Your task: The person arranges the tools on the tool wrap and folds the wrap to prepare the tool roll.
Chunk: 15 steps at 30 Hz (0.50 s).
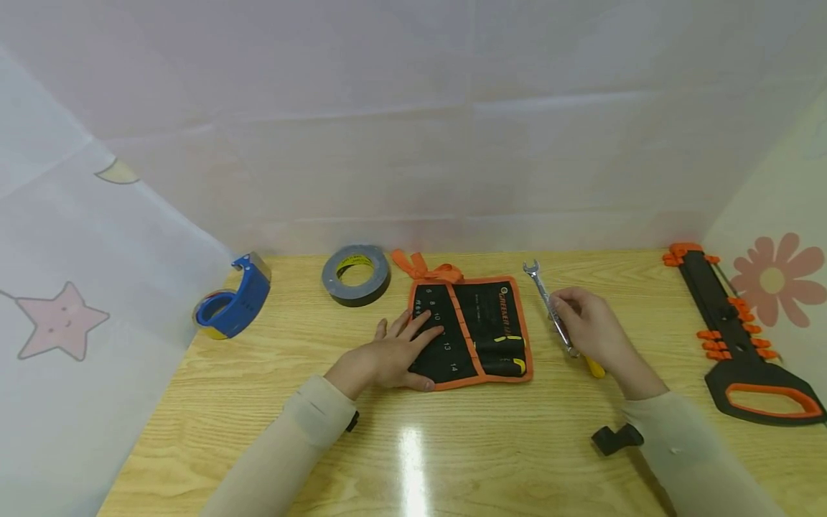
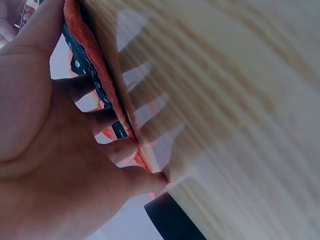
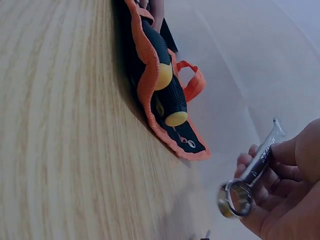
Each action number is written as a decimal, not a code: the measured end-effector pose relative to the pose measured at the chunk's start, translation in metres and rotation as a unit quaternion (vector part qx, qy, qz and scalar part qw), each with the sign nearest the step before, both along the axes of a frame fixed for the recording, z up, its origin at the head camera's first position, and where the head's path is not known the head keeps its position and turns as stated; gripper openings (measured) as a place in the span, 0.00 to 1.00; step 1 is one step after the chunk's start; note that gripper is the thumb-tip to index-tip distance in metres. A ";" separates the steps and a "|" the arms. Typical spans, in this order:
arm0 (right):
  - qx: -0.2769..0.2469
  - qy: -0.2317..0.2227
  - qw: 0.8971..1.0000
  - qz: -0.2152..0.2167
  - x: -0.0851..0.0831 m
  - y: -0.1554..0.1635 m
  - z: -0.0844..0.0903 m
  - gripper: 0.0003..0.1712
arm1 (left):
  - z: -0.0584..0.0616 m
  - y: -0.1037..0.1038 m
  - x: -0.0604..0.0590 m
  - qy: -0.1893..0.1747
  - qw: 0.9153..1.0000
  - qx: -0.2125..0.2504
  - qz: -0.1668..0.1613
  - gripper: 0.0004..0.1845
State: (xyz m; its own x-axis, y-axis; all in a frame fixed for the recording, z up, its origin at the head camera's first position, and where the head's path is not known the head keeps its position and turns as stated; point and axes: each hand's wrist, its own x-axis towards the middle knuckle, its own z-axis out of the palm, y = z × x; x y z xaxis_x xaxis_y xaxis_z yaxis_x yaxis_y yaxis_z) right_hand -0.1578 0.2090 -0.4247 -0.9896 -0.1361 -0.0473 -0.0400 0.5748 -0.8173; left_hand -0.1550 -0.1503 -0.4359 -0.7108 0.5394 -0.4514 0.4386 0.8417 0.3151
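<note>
A black tool pouch [image 1: 442,343] with orange edging lies unfolded on the table, numbers printed along its left panel. My left hand [image 1: 394,357] rests on that panel with fingers spread; in the left wrist view its fingertips touch the pouch's orange edge [image 2: 95,55]. Two black handles with yellow ends [image 3: 172,97] sit in the pouch's right side. To the right of the pouch, my right hand [image 1: 586,324] pinches a silver combination wrench [image 1: 544,293], open end pointing away, ring end [image 3: 236,198] toward me. A yellow piece [image 1: 594,368] shows under that hand, mostly hidden.
A grey tape roll [image 1: 357,289] and the pouch's orange tie [image 1: 423,267] lie behind the left hand. At the far left stands a blue tape dispenser [image 1: 248,301]. A black-and-orange tool with a looped handle [image 1: 730,337] lies at right. White sheeting [image 1: 362,172] rises behind the table.
</note>
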 end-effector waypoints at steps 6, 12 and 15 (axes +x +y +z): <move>0.016 0.024 1.000 0.004 -0.003 -0.003 -0.004 0.22 | 0.000 0.000 0.000 -0.001 1.000 0.002 0.002 0.54; 0.061 0.050 0.997 -0.003 -0.006 -0.005 -0.007 0.20 | 0.000 0.000 0.000 -0.002 1.000 0.001 0.002 0.54; 0.088 0.064 0.994 0.003 -0.008 -0.006 -0.010 0.16 | 0.001 0.000 0.000 -0.003 1.000 0.002 0.002 0.54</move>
State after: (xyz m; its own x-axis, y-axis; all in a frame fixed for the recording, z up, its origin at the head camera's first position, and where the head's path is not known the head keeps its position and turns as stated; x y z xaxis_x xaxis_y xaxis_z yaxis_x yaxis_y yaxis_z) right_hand -0.1660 0.2026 -0.4345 -0.9882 -0.1432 0.0550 -0.1412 0.7082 -0.6918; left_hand -0.1552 -0.1499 -0.4346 -0.7101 0.5382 -0.4540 0.4335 0.8422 0.3205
